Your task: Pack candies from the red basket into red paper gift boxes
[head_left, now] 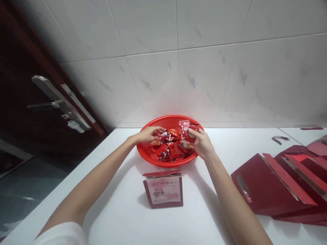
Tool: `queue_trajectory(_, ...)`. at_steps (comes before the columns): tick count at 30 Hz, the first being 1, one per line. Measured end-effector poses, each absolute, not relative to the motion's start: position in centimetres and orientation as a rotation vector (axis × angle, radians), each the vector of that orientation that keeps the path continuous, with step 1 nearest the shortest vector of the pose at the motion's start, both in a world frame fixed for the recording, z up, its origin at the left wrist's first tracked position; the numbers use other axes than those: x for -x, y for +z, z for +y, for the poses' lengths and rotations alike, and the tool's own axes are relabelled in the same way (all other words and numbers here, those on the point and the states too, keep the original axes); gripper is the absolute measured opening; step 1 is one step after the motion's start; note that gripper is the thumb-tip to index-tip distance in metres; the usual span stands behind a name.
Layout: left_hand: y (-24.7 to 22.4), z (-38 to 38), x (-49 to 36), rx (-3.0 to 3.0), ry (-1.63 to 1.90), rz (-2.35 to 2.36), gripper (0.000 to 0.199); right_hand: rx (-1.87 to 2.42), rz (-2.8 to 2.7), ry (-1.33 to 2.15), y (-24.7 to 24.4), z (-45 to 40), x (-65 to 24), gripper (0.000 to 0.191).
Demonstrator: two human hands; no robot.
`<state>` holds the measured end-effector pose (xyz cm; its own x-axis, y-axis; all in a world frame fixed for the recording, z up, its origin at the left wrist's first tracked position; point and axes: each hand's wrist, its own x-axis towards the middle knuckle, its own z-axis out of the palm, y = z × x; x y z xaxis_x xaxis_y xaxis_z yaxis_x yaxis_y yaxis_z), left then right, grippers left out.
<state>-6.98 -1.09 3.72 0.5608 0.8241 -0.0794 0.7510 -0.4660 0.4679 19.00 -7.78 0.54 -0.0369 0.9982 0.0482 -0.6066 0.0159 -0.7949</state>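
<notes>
In the head view, my right hand [202, 142] holds small packets [184, 128] over the red basket [168, 164]; my left hand [148, 134] reaches among its wrapped sweets [176, 150], grip unclear. A box [166, 194] stands just before it on the counter [114, 217].

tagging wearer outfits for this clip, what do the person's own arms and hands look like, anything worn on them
The left hand and right hand are ungloved, and both wrists look bare. The left arm is uncovered up to a plain white sleeve near the bottom edge. The right arm is uncovered as far as it shows; its sleeve is out of view.
</notes>
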Motion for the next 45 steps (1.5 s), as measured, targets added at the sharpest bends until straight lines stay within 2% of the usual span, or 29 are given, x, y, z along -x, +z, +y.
queue_trajectory(3, 4.1, -1.4, 6.9, -2.496, 0.236, 1.367, 0.041, 0.662, -0.772, 1.452, 0.4, -7.7, -19.0, 0.031)
queue_trajectory(6, 4.0, -1.7, 6.7, -2.438, -0.035, 1.352, 0.017, 0.666, -0.775, 1.435, 0.2, -7.6, -19.0, 0.031)
queue_trajectory(10, 3.0, -1.6, 6.4, -2.342, -0.35, 1.403, 0.009, 0.672, -0.768, 1.439, 0.3, -7.7, -18.9, 0.031)
queue_trajectory(13, 2.5, -1.3, 6.3, -2.409, -0.424, 1.5, 0.014, 0.673, -0.753, 1.448, 0.5, -7.8, -18.8, 0.033)
queue_trajectory(22, 1.8, -2.5, 4.3, -2.375, -0.601, 1.632, 0.059, 0.676, -0.751, 1.435, 0.7, -7.9, -18.8, 0.033)
queue_trajectory(26, 1.8, -2.2, 4.1, -2.385, -0.581, 1.617, 0.053, 0.669, -0.742, 1.42, 0.9, -8.1, -18.7, 0.031)
queue_trajectory(29, 2.7, -1.8, 5.1, -2.324, -0.413, 1.596, 0.045, 0.674, -0.733, 1.423, 0.9, -8.1, -18.7, 0.033)
queue_trajectory(37, 6.3, -3.3, 6.2, -1.839, 0.589, 1.135, 0.05, 0.681, -0.727, 1.467, 1.1, -8.1, -18.9, 0.036)
queue_trajectory(45, 7.0, -6.7, 3.5, -1.711, 0.919, 1.023, 0.048, 0.615, -0.873, 1.607, 3.0, -10.3, -17.7, 0.038)
